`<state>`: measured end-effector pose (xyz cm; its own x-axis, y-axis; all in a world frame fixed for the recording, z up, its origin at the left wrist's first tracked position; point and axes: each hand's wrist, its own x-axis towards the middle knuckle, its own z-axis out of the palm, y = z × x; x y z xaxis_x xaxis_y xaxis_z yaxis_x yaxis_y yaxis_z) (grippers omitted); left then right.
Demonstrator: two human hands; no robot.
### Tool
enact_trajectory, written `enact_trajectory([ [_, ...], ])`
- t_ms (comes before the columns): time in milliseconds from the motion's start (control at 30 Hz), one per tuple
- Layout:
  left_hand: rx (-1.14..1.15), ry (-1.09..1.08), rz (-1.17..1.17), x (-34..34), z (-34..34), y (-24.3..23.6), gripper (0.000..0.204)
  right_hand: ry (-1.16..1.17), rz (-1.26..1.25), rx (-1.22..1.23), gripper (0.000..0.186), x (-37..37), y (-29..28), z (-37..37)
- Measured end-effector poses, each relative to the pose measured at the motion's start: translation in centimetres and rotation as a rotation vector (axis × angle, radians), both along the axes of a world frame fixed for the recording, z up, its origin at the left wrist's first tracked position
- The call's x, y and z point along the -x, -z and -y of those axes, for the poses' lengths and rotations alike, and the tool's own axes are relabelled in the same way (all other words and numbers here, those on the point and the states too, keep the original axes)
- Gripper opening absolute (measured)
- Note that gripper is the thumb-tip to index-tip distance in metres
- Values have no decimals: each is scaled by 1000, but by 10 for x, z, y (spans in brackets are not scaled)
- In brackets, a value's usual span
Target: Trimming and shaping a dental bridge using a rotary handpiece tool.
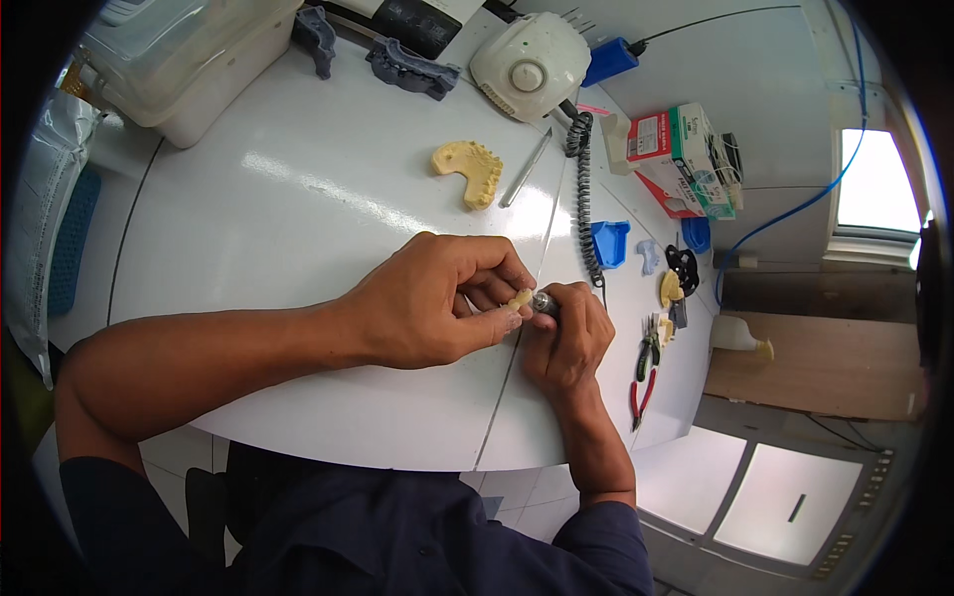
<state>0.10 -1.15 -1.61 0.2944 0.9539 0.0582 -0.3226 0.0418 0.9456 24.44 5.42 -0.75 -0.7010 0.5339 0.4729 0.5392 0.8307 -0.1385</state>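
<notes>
Over the middle of the white table, my left hand (422, 303) is closed, pinching a small yellowish dental piece (520, 297) between thumb and fingertips. My right hand (568, 333) is wrapped round a metal rotary handpiece (544, 302), its tip right at the dental piece. Whether tip and piece touch is too small to tell. From the handpiece area, a coiled black cord (584, 189) runs up to a cream motor control box (532, 68) at the back. Beyond my hands lie a yellow horseshoe-shaped dental cast (474, 171) and a thin metal rod (527, 169).
Grey dental models (412, 68) lie at the back, near a plastic bin (194, 65) at the far left. To the right are a blue tray (610, 244), red-handled pliers (643, 397), small cast pieces (671, 288) and a carton (679, 159). The table's front edge (397, 468) curves before me.
</notes>
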Motion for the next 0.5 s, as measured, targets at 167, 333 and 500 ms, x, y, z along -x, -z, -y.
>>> enact_trajectory([
  [167,61,54,-38,3,-5,-1,28,-11,4,-10,20,-2,1,0],
  [333,-4,41,-110,6,-6,-4,27,-23,-10,-9,23,-1,1,0],
  [500,59,46,-87,4,-3,-5,29,-24,-2,8,24,-1,0,1],
])
